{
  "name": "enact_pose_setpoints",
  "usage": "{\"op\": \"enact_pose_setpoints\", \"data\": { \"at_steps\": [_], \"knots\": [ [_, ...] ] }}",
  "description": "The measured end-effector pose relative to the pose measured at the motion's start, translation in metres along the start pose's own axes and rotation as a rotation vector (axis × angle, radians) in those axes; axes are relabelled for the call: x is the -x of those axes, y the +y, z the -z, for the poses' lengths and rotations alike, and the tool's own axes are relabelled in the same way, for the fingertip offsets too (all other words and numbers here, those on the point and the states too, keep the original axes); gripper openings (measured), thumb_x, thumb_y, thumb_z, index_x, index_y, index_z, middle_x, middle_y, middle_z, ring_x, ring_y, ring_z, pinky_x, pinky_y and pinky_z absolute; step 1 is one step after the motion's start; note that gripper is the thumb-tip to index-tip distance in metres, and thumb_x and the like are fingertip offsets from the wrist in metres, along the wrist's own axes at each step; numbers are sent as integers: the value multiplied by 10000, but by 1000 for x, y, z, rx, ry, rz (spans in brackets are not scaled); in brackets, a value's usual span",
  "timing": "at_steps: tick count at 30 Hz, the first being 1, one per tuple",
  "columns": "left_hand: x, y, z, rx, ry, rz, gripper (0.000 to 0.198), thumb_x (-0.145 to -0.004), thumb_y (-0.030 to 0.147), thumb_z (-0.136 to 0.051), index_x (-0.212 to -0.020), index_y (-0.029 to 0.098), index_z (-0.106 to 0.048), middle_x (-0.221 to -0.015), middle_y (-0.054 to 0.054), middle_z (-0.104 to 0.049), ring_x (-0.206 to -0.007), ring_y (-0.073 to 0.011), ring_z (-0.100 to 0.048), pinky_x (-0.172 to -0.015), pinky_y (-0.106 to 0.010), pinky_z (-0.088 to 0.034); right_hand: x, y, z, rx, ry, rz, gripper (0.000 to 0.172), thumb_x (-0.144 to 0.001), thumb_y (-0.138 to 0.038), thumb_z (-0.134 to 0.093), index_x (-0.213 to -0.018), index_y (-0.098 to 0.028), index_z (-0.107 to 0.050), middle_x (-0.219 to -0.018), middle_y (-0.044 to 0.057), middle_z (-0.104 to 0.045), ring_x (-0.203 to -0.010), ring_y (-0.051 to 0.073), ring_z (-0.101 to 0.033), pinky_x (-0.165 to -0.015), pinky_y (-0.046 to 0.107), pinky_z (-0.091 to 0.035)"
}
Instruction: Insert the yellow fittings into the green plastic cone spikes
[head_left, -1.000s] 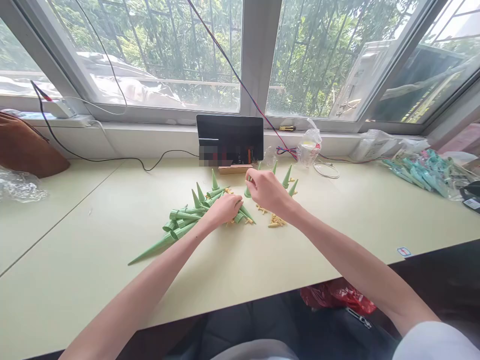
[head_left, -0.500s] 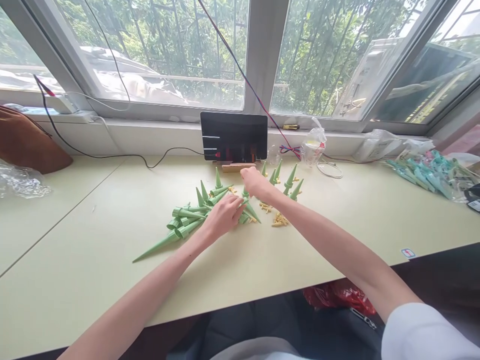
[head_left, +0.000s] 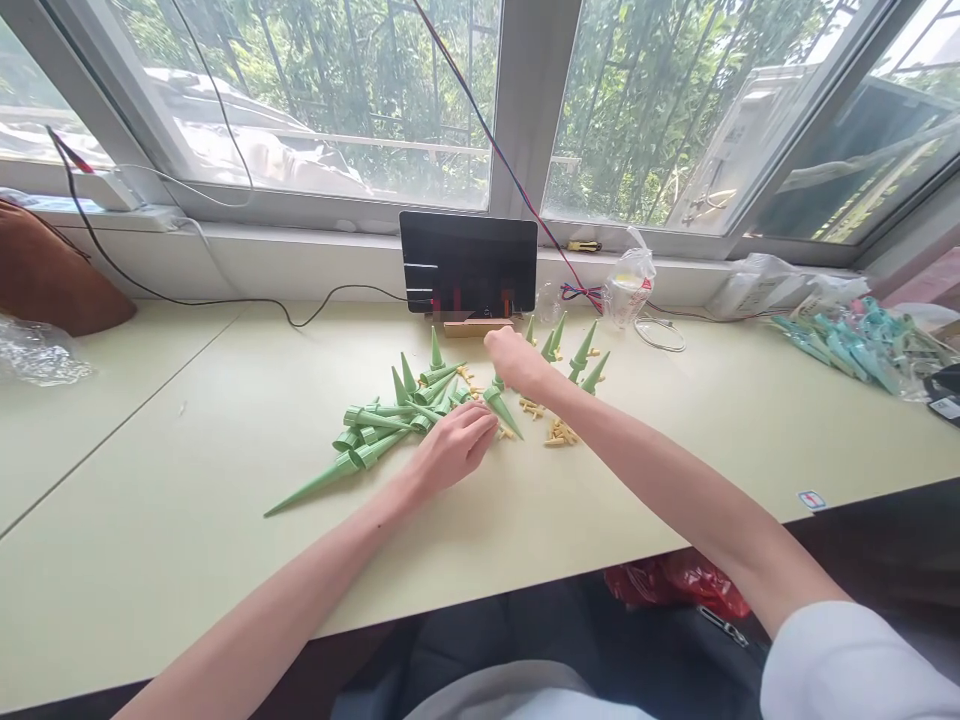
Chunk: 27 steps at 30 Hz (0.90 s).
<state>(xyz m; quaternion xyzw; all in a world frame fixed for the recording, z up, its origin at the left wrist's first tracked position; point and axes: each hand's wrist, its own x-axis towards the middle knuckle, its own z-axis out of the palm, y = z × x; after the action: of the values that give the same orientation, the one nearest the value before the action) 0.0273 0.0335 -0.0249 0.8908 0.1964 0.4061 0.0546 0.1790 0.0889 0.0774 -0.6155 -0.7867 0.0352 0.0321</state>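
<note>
Several green cones [head_left: 375,422] lie in a pile on the pale table, and some green cones [head_left: 581,352] stand upright to the right. My left hand [head_left: 459,440] rests at the right side of the pile with fingers bent together; what they hold, if anything, is hidden. Beyond it, my right hand [head_left: 517,362] is closed just in front of the tablet stand, above a green cone; its fingertips are out of sight. One green cone [head_left: 502,410] lies tilted between the hands. Small yellow pieces [head_left: 561,433] are scattered right of my left hand.
A dark tablet [head_left: 470,265] leans on a cardboard stand [head_left: 474,328] by the window. Cables run behind it. A plastic-wrapped cup [head_left: 628,290] stands to its right. Teal pieces [head_left: 855,345] lie far right, a brown bag [head_left: 56,270] far left.
My left hand has shifted slightly right and toward me, uncovering more green cones behind it. My right hand stays closed near the same place. The view has tilted slightly.
</note>
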Motion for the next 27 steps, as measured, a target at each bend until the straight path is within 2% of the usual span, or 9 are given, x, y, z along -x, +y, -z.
{"op": "enact_pose_setpoints", "data": {
  "at_steps": [6,8,11,13,16,19,21,23,27],
  "knots": [
    [3,4,-2,15,22,-38,139,-966,140,-479,-922,188,-602,-821,-71,-671,-873,-213,-647,-771,-356,-538,10,-4,6,27,6,-4,249,-863,53,-421,-894,-118,-599,-862,112,-638,-686,173,-672,-560,226,-376],
    [5,6,0,-8,35,-61,141,-967,161,-493,-874,189,-596,-757,-53,-649,-776,-196,-631,-708,-329,-514,20,-6,6,73,24,29,247,-846,55,-445,-925,-125,-595,-851,106,-641,-727,193,-680,-548,225,-365],
    [7,9,2,-84,43,-115,187,-962,165,-514,-783,186,-561,-629,-8,-571,-599,-158,-536,-595,-299,-434,46,-5,-2,107,1,54,212,-899,6,-440,-940,-136,-592,-804,95,-642,-730,209,-675,-560,236,-384],
    [8,13,3,-130,23,-135,230,-959,165,-525,-730,184,-533,-565,17,-508,-525,-136,-461,-527,-285,-356,70,-1,-13,127,-26,43,176,-954,-74,-435,-936,-137,-598,-775,94,-639,-714,219,-668,-584,257,-418],
    [9,17,2,-136,-27,-131,316,-965,183,-525,-652,185,-479,-517,41,-436,-465,-110,-383,-480,-281,-279,107,11,-38,152,43,39,199,-996,-182,-425,-947,-141,-612,-852,120,-648,-713,230,-654,-608,298,-473],
    [11,19,-2,-91,-65,-119,378,-972,188,-514,-605,187,-423,-497,52,-395,-441,-97,-330,-475,-280,-264,132,26,-63,96,150,54,196,-989,-205,-455,-1006,-115,-629,-1000,165,-651,-913,271,-644,-751,350,-538],
    [11,20,-3,-63,-73,-110,392,-976,187,-504,-596,187,-405,-493,54,-386,-438,-94,-321,-476,-277,-260,139,37,-78,52,212,64,265,-969,-213,-505,-1156,-54,-606,-1176,215,-622,-1090,310,-605,-909,402,-530],
    [11,20,-5,-41,-75,-100,396,-979,186,-497,-595,186,-400,-496,53,-389,-441,-93,-328,-478,-273,-258,138,46,-92,28,246,63,433,-966,-231,-516,-1325,10,-513,-1361,266,-527,-1293,352,-492,-1061,452,-454],
    [11,20,-5,-15,-84,-67,401,-985,194,-482,-592,186,-401,-499,50,-396,-443,-93,-339,-480,-267,-266,126,52,-113,-50,242,25,611,-975,-313,-500,-1467,24,-364,-1523,296,-346,-1446,368,-315,-1157,511,-346]
  ]
}}
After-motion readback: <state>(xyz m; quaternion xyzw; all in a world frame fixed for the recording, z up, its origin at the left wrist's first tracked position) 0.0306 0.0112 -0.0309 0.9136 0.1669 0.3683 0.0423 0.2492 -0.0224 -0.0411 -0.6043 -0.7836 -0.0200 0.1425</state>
